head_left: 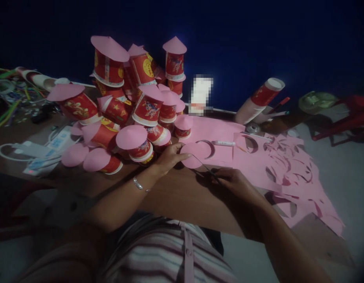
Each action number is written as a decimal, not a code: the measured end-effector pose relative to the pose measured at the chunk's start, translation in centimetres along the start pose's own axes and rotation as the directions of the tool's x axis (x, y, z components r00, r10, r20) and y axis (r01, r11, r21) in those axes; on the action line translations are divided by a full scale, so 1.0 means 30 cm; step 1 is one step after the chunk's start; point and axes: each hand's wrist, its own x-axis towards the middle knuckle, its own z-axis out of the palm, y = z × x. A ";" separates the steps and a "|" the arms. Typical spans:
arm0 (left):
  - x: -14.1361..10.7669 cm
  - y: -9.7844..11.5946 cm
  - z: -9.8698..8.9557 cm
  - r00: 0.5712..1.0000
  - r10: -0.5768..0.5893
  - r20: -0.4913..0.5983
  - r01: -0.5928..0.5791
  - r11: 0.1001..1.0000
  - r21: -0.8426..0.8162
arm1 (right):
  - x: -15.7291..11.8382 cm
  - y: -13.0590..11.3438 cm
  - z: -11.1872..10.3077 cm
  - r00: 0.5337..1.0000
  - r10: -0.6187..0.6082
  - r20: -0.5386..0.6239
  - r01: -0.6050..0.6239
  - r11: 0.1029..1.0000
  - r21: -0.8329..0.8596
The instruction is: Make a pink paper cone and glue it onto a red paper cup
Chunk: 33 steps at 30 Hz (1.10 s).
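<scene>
A pink paper disc (195, 156) is pinched at its left edge between the thumb and fingers of my left hand (173, 157). My right hand (233, 181) is closed around dark scissors (210, 171), whose thin blade reaches onto the disc from its lower right. Behind the disc lies a pink sheet (211, 129) with a round cut-out, and a white marker (224, 143) rests on it. To the left of my left hand stands a pile of red paper cups with pink cone tops (131, 137).
Pink paper scraps (300, 165) cover the table's right side. At the back right lean stacked cups (260, 98). A power strip (49, 151) with white cables lies at the left, below tangled coloured strips (11, 102). The wooden table's (170, 200) front edge is near my body.
</scene>
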 end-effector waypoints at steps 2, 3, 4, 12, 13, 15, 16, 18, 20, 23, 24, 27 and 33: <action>-0.001 -0.001 0.001 1.000 0.006 0.006 -0.005 1.000 -0.022 | 0.001 0.001 0.000 1.000 -0.021 0.006 0.021 1.000 -0.006; -0.002 -0.001 0.001 1.000 0.008 0.008 -0.008 0.999 -0.031 | 0.002 0.002 0.000 0.999 -0.035 0.008 0.035 0.999 -0.012; -0.002 -0.001 0.001 1.000 0.008 0.008 -0.008 0.999 -0.035 | 0.002 0.004 0.000 0.999 -0.051 0.008 0.051 0.998 -0.021; -0.001 0.011 0.000 0.999 0.029 -0.041 -0.032 0.997 -0.068 | -0.037 0.065 -0.041 0.980 -0.141 -0.138 0.066 0.896 -0.439; -0.002 0.013 0.000 0.999 0.027 -0.043 -0.030 0.997 -0.071 | -0.054 0.072 -0.051 0.974 -0.151 -0.169 0.039 0.847 -0.531; -0.004 0.014 0.002 0.999 0.021 -0.045 -0.024 0.997 -0.076 | -0.093 0.086 -0.073 0.963 -0.182 -0.199 -0.017 0.696 -0.718; -0.006 0.014 0.004 0.999 0.018 -0.046 -0.022 0.997 -0.080 | -0.112 0.094 -0.084 0.956 -0.205 -0.210 -0.046 0.601 -0.798; -0.011 0.011 0.007 0.998 0.021 -0.050 -0.026 0.996 -0.084 | -0.144 0.110 -0.109 0.945 -0.247 -0.216 -0.097 0.419 -0.903; -0.016 0.008 0.011 0.998 0.032 -0.049 -0.036 0.996 -0.079 | -0.163 0.128 -0.137 0.941 -0.264 -0.210 -0.130 0.290 -0.948; -0.027 0.003 0.017 0.998 0.039 -0.046 -0.041 0.998 -0.049 | -0.167 0.153 -0.182 0.942 -0.247 -0.227 -0.178 0.208 -0.962; -0.031 0.003 0.018 0.998 0.037 -0.048 -0.038 0.999 -0.038 | -0.165 0.160 -0.196 0.944 -0.234 -0.233 -0.189 0.196 -0.962; -0.045 0.006 0.022 0.998 0.029 -0.055 -0.029 0.999 -0.014 | -0.164 0.171 -0.229 0.957 -0.186 -0.223 -0.188 0.189 -0.964; -0.083 0.025 0.022 0.997 0.062 -0.051 -0.061 0.998 0.022 | -0.181 0.163 -0.246 0.951 -0.139 -0.276 -0.247 0.196 -0.949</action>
